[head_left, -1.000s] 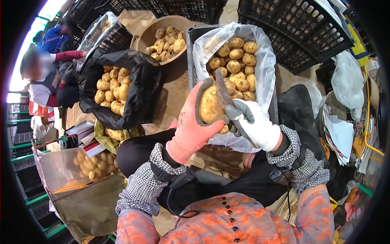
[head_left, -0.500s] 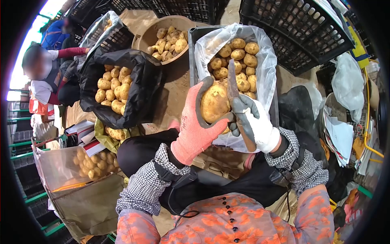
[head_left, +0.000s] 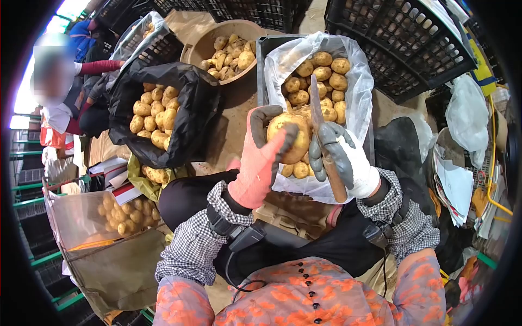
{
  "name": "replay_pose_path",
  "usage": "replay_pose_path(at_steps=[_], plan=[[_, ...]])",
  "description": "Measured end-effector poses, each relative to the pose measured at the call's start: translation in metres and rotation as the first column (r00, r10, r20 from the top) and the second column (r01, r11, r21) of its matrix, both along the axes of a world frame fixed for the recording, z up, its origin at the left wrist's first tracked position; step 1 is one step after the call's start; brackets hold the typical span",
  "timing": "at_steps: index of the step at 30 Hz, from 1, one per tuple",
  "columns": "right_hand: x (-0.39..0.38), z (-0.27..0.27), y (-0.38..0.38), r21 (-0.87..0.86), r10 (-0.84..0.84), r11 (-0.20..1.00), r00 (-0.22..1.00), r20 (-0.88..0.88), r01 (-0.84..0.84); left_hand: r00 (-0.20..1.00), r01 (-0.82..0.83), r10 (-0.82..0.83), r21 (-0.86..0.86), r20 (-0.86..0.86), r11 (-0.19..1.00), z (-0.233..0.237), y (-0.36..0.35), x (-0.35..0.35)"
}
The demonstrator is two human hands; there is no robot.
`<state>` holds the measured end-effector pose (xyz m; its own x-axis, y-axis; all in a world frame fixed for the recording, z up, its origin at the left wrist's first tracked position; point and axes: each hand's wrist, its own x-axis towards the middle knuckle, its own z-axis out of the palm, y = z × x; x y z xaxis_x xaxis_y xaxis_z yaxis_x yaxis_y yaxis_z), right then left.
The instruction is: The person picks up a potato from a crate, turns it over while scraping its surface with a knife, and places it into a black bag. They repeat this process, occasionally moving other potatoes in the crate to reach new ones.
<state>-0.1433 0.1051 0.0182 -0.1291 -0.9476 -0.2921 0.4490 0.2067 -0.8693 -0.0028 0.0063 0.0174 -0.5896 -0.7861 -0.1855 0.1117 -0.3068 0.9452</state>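
Observation:
My left hand [head_left: 265,149], in a pink glove with grey fingertips, is closed around a large potato [head_left: 294,135]. The thumb lies across the potato's face. A knife [head_left: 317,108] with a wooden handle is in my right hand [head_left: 343,157], which wears a white and grey glove. Its blade points up and away from me, just right of the potato, and does not appear to touch it. Below and beyond both hands stands a crate [head_left: 353,65] lined with clear plastic, holding many potatoes [head_left: 322,73].
To the left is a black-lined crate [head_left: 190,87] of potatoes, with a round tan basin [head_left: 239,28] of potatoes behind it. Black crates [head_left: 391,43] stand at the back right. A clear-sided bin [head_left: 76,217] holds potatoes at lower left. Another person [head_left: 70,100] sits at far left.
My left thumb has moved up across the potato, and the potato has turned in my grip. The knife has come slightly away from it, with its blade now more upright.

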Motion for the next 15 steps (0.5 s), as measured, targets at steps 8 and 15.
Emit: replay_pose_path(at_steps=[8, 15], plan=[[0.002, -0.003, 0.001, 0.032, -0.013, 0.999, 0.998, -0.058, 0.015, 0.994, 0.098, -0.083, -0.27, 0.064, 0.958, -0.016, -0.003, 0.007], [-0.007, -0.011, -0.003, 0.074, -0.113, 0.991, 0.993, 0.016, 0.111, 0.961, 0.256, -0.248, 0.054, -0.119, 0.965, -0.001, -0.011, 0.018]])
